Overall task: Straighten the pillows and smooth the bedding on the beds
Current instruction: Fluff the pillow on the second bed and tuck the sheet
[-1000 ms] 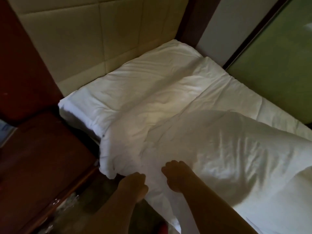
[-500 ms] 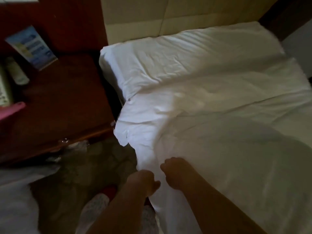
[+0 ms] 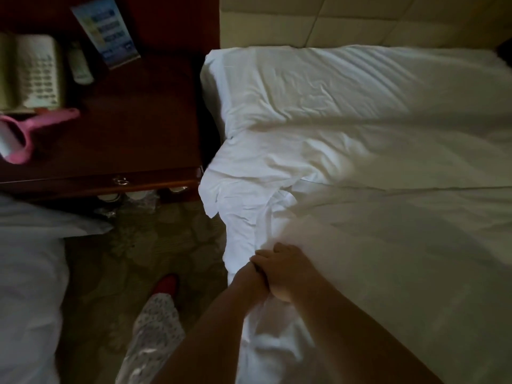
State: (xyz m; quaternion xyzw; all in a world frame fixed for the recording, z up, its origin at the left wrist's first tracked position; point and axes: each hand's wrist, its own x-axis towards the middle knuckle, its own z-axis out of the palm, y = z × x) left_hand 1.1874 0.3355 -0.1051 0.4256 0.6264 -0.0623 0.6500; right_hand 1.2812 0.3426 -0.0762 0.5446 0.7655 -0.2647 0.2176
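Head view: 2 bare hands meet at the near edge of a soft white cotton duvet (image 3: 374, 217) on the bed, below the long white pillow (image 3: 346, 84). The right hand (image 3: 285, 268) is fisted on bunched fabric; the left hand (image 3: 253, 268) sits mostly hidden behind it, grip unclear. The light, limp cloth looks best pulled from its hem

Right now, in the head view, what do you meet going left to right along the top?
Phone → remote → blue card → bare nightstand top → pillow.
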